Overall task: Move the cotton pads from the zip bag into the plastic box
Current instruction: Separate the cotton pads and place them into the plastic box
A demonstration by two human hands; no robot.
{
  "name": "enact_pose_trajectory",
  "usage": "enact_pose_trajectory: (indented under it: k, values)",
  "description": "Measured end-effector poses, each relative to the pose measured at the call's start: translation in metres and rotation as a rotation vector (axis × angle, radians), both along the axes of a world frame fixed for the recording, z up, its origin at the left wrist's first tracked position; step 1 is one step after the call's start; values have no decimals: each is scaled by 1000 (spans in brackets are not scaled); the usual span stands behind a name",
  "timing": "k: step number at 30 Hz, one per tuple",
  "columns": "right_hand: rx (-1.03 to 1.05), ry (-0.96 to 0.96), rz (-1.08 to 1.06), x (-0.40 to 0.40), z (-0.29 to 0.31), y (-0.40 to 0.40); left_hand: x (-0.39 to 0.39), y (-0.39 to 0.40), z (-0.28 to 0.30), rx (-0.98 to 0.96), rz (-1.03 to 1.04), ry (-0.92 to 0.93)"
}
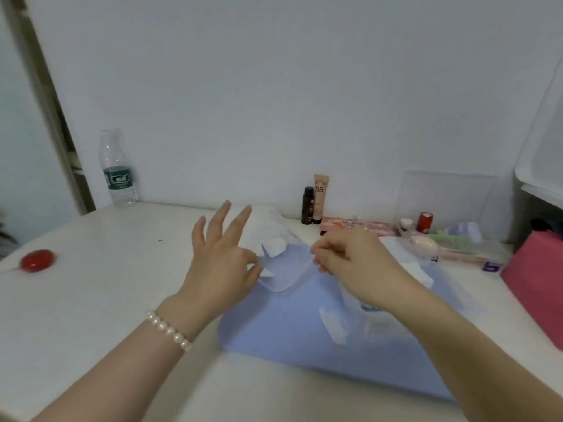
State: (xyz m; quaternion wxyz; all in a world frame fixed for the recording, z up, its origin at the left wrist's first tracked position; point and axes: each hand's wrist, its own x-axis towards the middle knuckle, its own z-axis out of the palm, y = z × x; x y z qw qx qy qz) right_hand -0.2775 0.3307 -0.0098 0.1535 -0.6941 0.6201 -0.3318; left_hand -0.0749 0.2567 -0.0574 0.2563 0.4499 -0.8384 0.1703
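A clear zip bag (285, 266) with white cotton pads (274, 245) inside is held up above a blue mat (289, 327). My left hand (222, 257) pinches the bag's left edge with thumb and forefinger, the other fingers spread upward. My right hand (350, 260) pinches the bag's right edge with curled fingers. Two loose white pads (333, 328) lie on the mat under my right forearm. A clear plastic box (426, 269) lies on the mat behind my right hand, partly hidden and hard to make out.
On the white table (106, 300): a water bottle (117, 170) far left, a red round lid (37, 261) at the left edge, a dark bottle (307, 205) and BB tube (320, 197) by the wall, a cluttered clear organiser (451, 208), a pink box (536, 284) at right.
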Motion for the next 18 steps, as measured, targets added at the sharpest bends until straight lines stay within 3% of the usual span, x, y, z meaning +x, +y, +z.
enact_pose_trajectory:
  k: [6, 13, 18]
  values:
    - [127, 173, 70, 68, -44, -64, 25, -15, 3, 134, 69, 187]
    - [375, 130, -149, 108, -62, -133, 24, -24, 6, 159, -78, 249]
    - [351, 182, -273, 111, -59, -150, 13, -15, 16, 154, -186, 315]
